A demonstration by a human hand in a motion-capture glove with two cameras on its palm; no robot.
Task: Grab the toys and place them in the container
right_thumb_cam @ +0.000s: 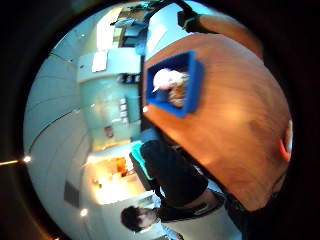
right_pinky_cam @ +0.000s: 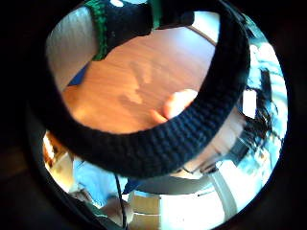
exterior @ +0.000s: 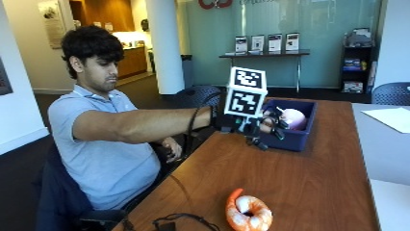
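Note:
A blue container (exterior: 296, 138) stands on the wooden table (exterior: 307, 173) at its far side. A pink-and-white plush toy (exterior: 293, 117) lies in it, and in the thumb side palm view a brownish toy (right_thumb_cam: 177, 95) lies beside the pink one (right_thumb_cam: 164, 79) within the blue walls (right_thumb_cam: 194, 82). My gloved right hand (exterior: 266, 126) hovers at the container's near left side, holding nothing. Its shadow (right_pinky_cam: 139, 86) on the table shows spread fingers. An orange-and-white shrimp toy (exterior: 249, 214) lies near the table's front edge, far from the hand, and shows as an orange sliver (right_thumb_cam: 285, 145).
A black cable (exterior: 179, 220) lies at the table's front left edge. A white sheet (exterior: 390, 118) rests on the neighbouring table to the right. Bare wood stretches between the container and the shrimp toy. The person's other hand is down below the table edge.

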